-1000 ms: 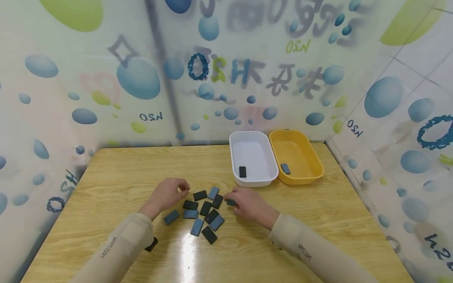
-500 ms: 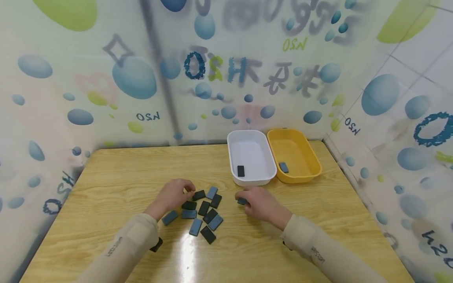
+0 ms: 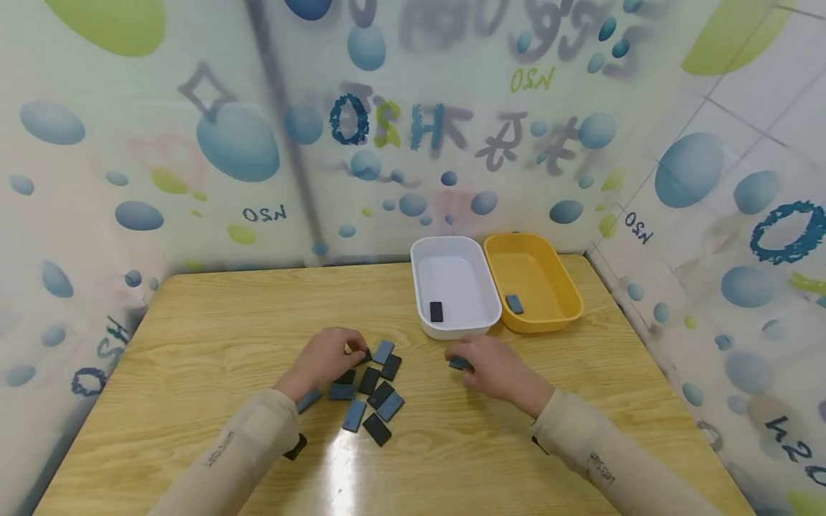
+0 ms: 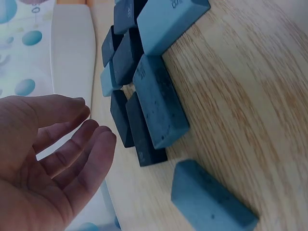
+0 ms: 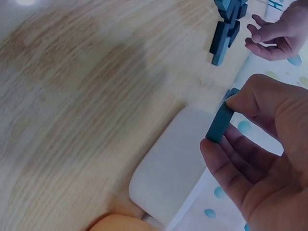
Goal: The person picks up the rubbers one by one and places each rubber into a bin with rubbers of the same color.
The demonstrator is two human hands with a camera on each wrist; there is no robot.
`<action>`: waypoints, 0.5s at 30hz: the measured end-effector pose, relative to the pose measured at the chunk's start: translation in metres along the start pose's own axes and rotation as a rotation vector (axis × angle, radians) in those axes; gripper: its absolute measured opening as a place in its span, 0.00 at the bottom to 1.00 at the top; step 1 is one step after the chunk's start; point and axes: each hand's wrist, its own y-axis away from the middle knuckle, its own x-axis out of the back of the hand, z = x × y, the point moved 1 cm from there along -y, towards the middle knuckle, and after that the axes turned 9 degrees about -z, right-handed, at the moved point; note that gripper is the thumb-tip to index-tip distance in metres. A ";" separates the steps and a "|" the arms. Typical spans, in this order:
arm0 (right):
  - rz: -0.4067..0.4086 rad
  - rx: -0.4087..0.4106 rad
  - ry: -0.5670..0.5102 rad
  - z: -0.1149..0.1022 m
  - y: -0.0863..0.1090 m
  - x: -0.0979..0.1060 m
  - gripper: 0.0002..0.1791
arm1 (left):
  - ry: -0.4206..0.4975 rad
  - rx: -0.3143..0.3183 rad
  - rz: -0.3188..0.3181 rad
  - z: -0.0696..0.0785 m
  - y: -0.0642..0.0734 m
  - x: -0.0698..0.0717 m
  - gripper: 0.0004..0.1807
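Blue and black erasers lie in a loose cluster on the wooden table, among them a black eraser [image 3: 391, 368] and a blue eraser [image 3: 353, 416]. My right hand [image 3: 493, 367] pinches a blue eraser [image 5: 221, 120] between thumb and fingertips, just in front of the white bin [image 3: 453, 242]. At the cluster's far left side is my left hand [image 3: 325, 358], its relaxed fingers bent with nothing between them. Its fingertips overlap a black eraser [image 3: 368, 355] in the head view. In the left wrist view a gap shows between the fingers and the erasers.
One black eraser [image 3: 437, 312] lies in the white bin. Beside it, the yellow bin [image 3: 538, 269] holds one blue eraser [image 3: 514, 304]. Both stand at the table's back right, near the patterned wall [image 3: 400, 193].
My right hand has carried the blue eraser rightward, away from the cluster and toward the bins. My left hand has moved right, up to a black eraser at the cluster's far side.
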 end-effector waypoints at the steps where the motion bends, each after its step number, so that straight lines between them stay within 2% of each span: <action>1: 0.000 -0.003 -0.005 0.001 0.001 0.001 0.18 | 0.004 -0.001 -0.001 0.001 0.000 0.000 0.04; 9: 0.026 -0.017 -0.017 0.010 0.006 0.011 0.17 | -0.009 -0.028 0.022 0.007 -0.007 -0.004 0.05; 15: 0.099 0.005 0.004 0.018 0.011 0.025 0.16 | 0.003 -0.043 0.029 0.011 -0.013 -0.008 0.06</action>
